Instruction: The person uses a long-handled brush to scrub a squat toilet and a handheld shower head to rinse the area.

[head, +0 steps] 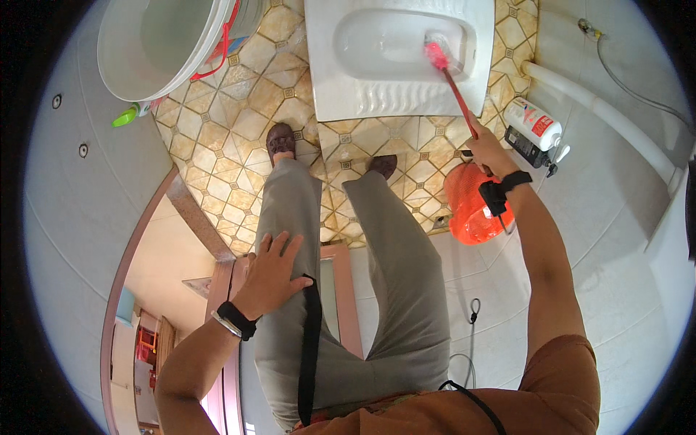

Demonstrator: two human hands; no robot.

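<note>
A toilet brush point(458, 95) with pink bristles and a long red-brown handle is held in my right hand point(486, 147). Its bristles touch the inside of the white ceramic squat toilet point(399, 100), near the right end of the basin, where some water shows. My left hand point(273, 274) rests on my left thigh, fingers spread, holding nothing. A black strap hangs beside its thumb. Just below my right hand, an orange mesh waste bin point(473, 204) with a liner stands by the wall.
A large white bucket point(187, 70) with a red handle holds water at the upper left, beside a green-capped bottle point(126, 116). A white pump bottle point(533, 124) and a black one point(526, 147) stand near the right wall. A white pipe point(598, 111) runs behind them. A raised tiled step edge lies before the toilet.
</note>
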